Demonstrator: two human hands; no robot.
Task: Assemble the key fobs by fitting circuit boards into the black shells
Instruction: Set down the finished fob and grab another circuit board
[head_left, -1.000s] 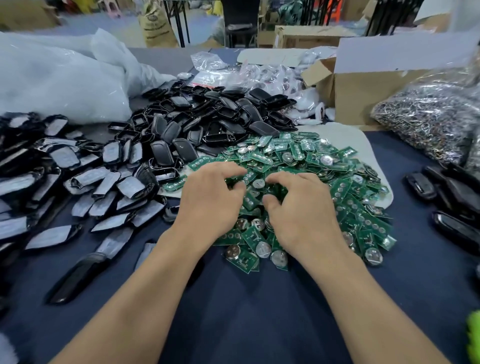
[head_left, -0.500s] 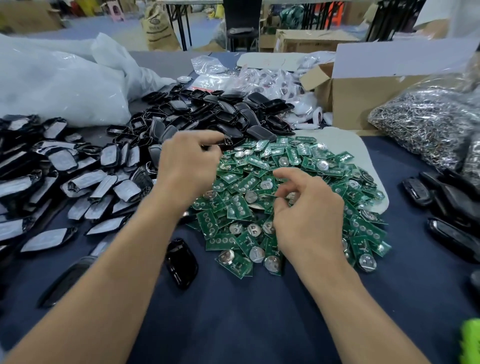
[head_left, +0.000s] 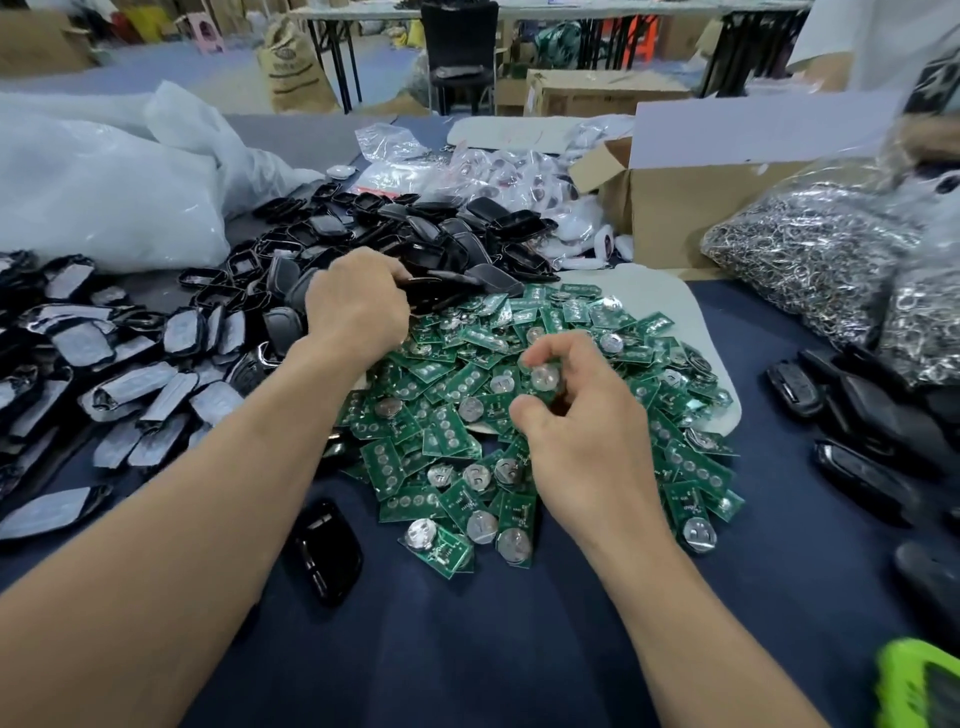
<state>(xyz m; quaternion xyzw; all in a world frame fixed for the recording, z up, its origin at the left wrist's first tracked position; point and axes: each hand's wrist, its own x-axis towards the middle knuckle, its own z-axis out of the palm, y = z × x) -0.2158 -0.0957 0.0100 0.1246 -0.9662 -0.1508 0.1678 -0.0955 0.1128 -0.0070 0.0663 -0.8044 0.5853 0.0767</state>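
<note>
Bare forearms (head_left: 208, 493), bare hands (head_left: 356, 306) (head_left: 587, 441)

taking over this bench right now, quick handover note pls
Left hand: holds a black shell at the near edge of the shell pile.
Right hand: pinches one board above the board pile.
A lone shell lies on the cloth near the board pile.
Done: a shell and a board picked up.
Left: fit the board into the shell, then work through the piles.
</note>
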